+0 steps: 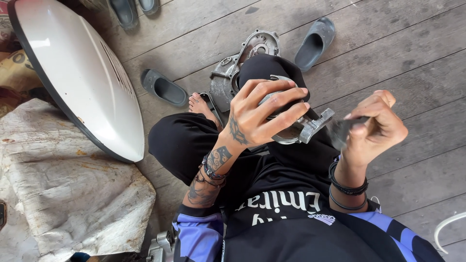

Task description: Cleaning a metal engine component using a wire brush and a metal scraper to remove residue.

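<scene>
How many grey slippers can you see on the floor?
4: two at the top edge, cut off; one beside the bare foot; one upper right. Others may be hidden.

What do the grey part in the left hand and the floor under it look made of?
Grey lugged part gripped by the left hand: probably cast aluminium, going by its dull matte grey and blocky lug. Plank floor: weathered unpainted wood, with visible grain and seams. The blurred tool in the right hand can't be judged.

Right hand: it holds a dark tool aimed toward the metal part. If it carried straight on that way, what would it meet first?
Probably the grey metal part gripped by the left hand. The right hand points its blurred dark tool at the part's projecting lug; depth between them is unclear.
</scene>
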